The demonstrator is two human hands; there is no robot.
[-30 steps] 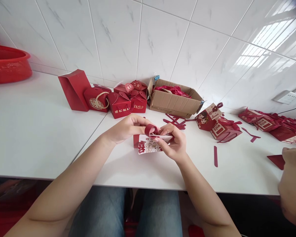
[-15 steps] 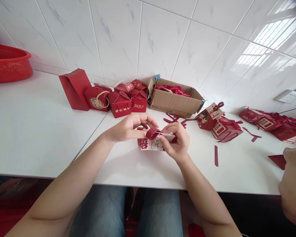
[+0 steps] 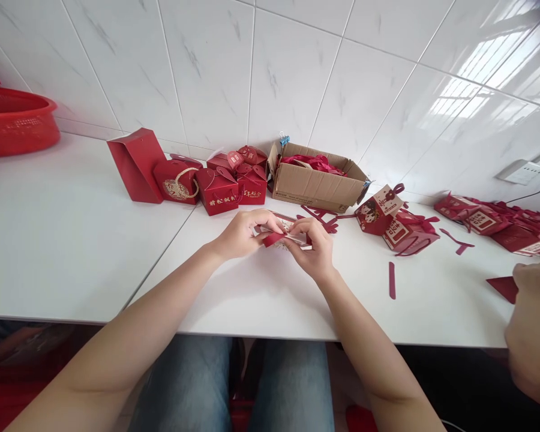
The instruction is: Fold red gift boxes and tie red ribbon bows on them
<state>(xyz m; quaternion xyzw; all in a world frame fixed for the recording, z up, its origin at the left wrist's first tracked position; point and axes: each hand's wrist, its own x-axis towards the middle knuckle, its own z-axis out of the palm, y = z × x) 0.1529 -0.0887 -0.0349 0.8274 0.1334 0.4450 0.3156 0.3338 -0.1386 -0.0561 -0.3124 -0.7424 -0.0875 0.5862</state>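
My left hand (image 3: 246, 233) is closed, its thumb and fingers pinching a dark red strip (image 3: 273, 239) over the top of a small red and white gift box (image 3: 287, 223). On the box's right side, my right hand (image 3: 314, 245) is closed too, thumb and fingers pressed together at its top edge beside the strip. The fingertips of both hands nearly meet. Most of the box, with its floral print, is hidden behind my fingers.
Red gift boxes (image 3: 218, 191) stand left of a cardboard box (image 3: 319, 191) of red ribbons. Finished-looking boxes (image 3: 407, 234) and a loose strip (image 3: 392, 280) lie right. A red basket (image 3: 20, 129) is far left. Another person's hand (image 3: 535, 288) holds a red piece at right.
The raised red loop on the box is now flattened between my fingers. My left hand has moved from hovering beside the loop to pinching the strip, and the right hand has shifted slightly left.
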